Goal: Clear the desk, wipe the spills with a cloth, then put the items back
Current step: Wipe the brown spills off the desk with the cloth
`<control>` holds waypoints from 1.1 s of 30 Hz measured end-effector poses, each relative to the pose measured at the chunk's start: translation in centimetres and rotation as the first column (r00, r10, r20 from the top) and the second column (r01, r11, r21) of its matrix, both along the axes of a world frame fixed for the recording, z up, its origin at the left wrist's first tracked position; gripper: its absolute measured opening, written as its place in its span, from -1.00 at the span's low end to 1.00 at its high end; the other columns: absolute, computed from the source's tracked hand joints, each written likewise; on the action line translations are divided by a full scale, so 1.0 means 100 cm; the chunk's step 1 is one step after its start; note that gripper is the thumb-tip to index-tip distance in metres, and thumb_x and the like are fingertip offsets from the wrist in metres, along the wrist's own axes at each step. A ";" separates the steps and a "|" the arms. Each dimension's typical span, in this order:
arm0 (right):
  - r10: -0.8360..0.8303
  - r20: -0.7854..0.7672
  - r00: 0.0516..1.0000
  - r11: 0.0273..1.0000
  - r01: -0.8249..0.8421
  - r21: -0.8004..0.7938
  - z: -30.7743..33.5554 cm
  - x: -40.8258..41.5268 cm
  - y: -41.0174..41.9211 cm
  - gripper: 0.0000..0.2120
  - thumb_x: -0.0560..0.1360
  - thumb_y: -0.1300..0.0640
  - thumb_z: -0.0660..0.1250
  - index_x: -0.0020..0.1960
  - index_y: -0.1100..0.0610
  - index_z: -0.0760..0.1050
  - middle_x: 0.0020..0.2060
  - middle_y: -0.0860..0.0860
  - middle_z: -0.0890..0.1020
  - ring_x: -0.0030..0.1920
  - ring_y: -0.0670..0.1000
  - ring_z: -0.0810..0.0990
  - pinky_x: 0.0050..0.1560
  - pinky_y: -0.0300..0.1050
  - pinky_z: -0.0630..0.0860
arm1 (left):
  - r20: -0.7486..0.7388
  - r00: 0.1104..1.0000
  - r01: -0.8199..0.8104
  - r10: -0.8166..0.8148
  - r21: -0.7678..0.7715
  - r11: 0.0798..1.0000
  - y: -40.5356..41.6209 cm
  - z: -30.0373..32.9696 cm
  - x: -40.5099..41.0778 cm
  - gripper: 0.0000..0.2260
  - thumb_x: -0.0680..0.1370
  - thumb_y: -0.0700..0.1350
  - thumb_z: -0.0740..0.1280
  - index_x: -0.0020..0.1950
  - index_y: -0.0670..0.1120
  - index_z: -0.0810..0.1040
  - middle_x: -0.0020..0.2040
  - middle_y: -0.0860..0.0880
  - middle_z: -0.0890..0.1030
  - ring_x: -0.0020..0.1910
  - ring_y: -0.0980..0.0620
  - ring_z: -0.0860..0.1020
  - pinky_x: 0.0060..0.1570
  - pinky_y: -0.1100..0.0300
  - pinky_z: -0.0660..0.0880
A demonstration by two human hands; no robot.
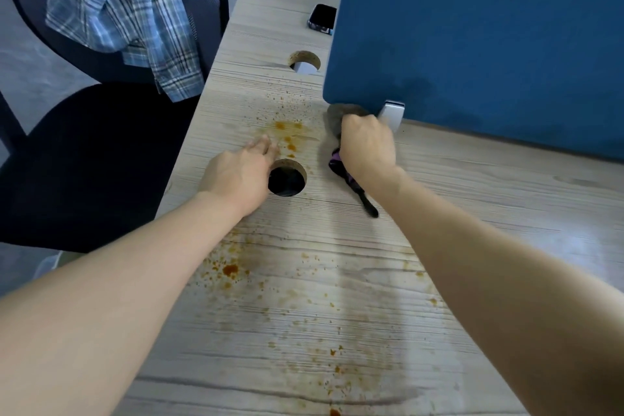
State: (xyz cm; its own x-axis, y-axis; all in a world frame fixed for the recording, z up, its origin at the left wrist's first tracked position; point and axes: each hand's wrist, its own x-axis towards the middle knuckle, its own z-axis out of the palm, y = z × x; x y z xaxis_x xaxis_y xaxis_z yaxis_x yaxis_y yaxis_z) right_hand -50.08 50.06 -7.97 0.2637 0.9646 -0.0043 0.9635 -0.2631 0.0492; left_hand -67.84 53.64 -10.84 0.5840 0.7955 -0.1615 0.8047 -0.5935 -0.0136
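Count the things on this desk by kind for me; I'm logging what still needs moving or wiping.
Phone: 1
Cloth, gripped by the right hand: 1
Cable holes in the desk: 2
Orange-brown spill patches: 2 main areas
Hands: 2, the left hand resting flat
Total: 8

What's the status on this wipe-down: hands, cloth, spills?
Right hand grips cloth at the divider's base. Left hand flat beside cable hole. Orange spills unwiped. Phone on desk.

Orange-brown spills [287, 135] on pale wood-grain desk [472, 206], blue divider [472, 44], plaid shirt [118, 10].
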 end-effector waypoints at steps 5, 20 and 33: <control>-0.028 -0.328 0.944 1.000 0.029 -0.001 -0.003 -0.019 0.021 -0.72 0.59 0.16 0.16 0.27 0.18 0.42 0.16 0.18 0.54 0.15 0.19 0.47 0.16 0.00 0.41 | -0.001 1.000 -0.015 0.015 -0.016 1.000 0.002 0.004 -0.001 -0.55 0.66 -0.13 0.04 0.55 0.01 0.07 0.57 0.02 0.03 0.49 0.01 0.20 0.23 0.04 0.38; -0.238 -0.403 0.884 0.946 0.305 0.111 -0.006 0.052 -0.059 -0.71 0.55 0.24 0.16 0.21 0.17 0.52 0.19 0.12 0.54 0.19 0.15 0.47 0.12 0.09 0.49 | 0.441 0.894 -0.040 0.082 -0.103 0.994 0.005 0.011 0.082 -0.57 0.61 -0.01 0.19 0.45 -0.14 0.33 0.46 -0.11 0.30 0.43 -0.08 0.26 0.39 0.08 0.23; -0.215 -0.140 0.967 0.968 0.229 0.097 -0.032 0.064 -0.051 -0.74 0.54 0.19 0.14 0.18 0.16 0.48 0.18 0.08 0.50 0.22 0.15 0.40 0.10 -0.01 0.32 | 0.302 0.949 0.146 -0.094 -0.155 0.977 0.000 -0.001 0.123 -0.47 0.63 -0.09 0.14 0.54 -0.20 0.05 0.56 -0.14 0.03 0.53 -0.05 0.00 0.48 0.18 -0.06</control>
State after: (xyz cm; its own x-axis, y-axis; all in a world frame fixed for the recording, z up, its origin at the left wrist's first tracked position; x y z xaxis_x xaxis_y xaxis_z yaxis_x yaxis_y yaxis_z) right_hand -43.67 45.00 -11.18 0.4757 0.8780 0.0523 0.8765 -0.4683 -0.1115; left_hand -55.50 53.59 -10.90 0.7155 0.6916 -0.0985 0.6806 -0.6582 0.3219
